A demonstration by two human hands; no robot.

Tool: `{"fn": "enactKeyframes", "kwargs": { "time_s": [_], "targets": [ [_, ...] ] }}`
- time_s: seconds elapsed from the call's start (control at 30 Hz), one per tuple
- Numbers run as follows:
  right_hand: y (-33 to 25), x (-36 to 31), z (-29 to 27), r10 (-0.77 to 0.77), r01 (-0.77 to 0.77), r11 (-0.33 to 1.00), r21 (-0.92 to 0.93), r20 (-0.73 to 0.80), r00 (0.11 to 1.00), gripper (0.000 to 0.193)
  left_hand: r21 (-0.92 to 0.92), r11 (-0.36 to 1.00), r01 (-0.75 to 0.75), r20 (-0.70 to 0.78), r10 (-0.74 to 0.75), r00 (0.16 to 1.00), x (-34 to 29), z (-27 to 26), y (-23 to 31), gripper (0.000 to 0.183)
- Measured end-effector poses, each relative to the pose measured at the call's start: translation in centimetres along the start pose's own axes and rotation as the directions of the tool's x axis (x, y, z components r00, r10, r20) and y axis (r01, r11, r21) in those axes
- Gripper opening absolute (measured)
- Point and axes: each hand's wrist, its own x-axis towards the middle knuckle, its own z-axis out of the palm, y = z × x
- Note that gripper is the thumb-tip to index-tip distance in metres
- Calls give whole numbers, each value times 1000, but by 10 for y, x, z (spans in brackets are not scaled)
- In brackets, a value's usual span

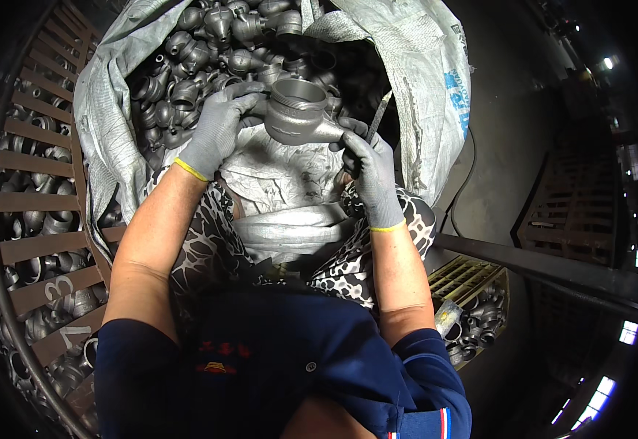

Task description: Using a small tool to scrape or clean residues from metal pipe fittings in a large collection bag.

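Head view: clasped with left hand [220, 132] and right hand [375, 172], at opposite ends, a grey cast-metal pipe fitting [295, 123]; held it near similar fittings [218, 23] heaped in an open woven sack [415, 62]. Seemed mid-inspection, likely calling next for a steady turn.

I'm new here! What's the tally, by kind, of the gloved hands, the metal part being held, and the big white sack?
Gloved hands: 2 (left hand, right hand)
Held metal part: 1
Open white sack: 1
Total: 4
The loose metal parts inside the sack overlap too much to count, so they're left out.
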Motion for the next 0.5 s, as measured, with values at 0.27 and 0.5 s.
{"fn": "enactKeyframes", "kwargs": {
  "time_s": [0.27, 0.5],
  "targets": [
    [5, 3, -4, 61, -63, 996, 68, 25, 998, 31, 79, 995, -53, -31, 56, 998, 3, 1, -3, 29],
    [11, 7, -3, 102, -100, 979, 180, -4, 995, 29, 88, 979, -183, 35, 181, 983, -6, 12, 7, 30]
  ]
}}
